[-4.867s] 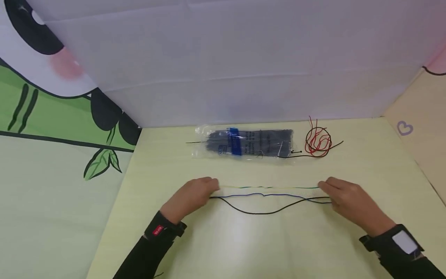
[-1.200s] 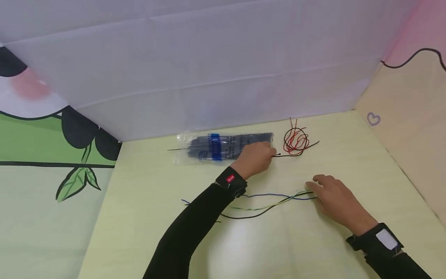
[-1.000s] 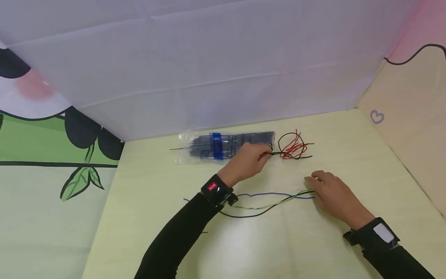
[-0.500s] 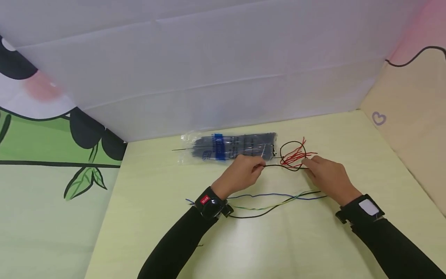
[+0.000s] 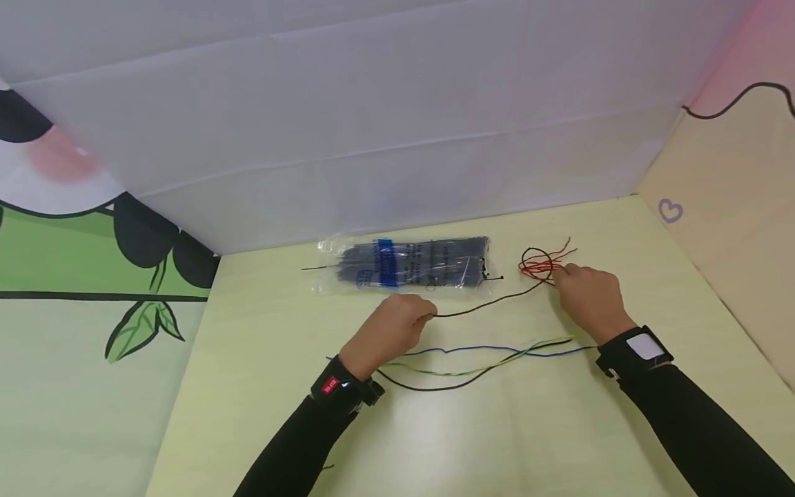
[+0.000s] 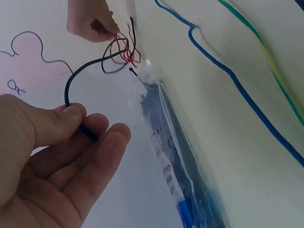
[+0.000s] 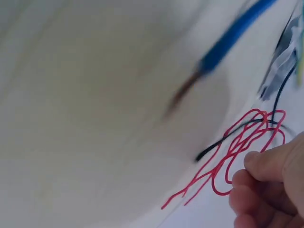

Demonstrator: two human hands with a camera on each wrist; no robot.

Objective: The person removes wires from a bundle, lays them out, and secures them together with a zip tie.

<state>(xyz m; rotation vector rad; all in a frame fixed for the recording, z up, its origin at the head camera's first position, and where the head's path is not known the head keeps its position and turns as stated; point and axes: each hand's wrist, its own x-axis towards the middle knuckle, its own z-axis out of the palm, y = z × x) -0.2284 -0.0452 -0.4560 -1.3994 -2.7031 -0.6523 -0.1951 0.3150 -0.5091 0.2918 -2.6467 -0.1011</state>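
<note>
My left hand point(image 5: 393, 331) pinches the end of a black wire point(image 6: 81, 75) between thumb and fingers. The wire stretches right to a loop tangled with a bundle of thin red wire point(image 5: 540, 266). My right hand point(image 5: 590, 297) pinches this bundle at its right side; some of it is hidden behind the fingers. Nearer me lie a blue wire point(image 6: 231, 73), a yellow-green wire point(image 6: 273, 66) and another black wire point(image 5: 428, 390), crossing towards their right ends. The bare copper end point(image 7: 185, 90) of the blue wire shows close up in the right wrist view.
A clear plastic bag of black cable ties point(image 5: 435, 262) with a blue label lies behind my left hand. One tie's head sticks out on its right. A white sheet point(image 5: 397, 138) rises at the table's back edge, with printed panels at both sides.
My hands have left the ends of the yellow-green wire. The left took the black wire's end and drew it left and nearer me, straightening it. The right moved back to the red bundle.
</note>
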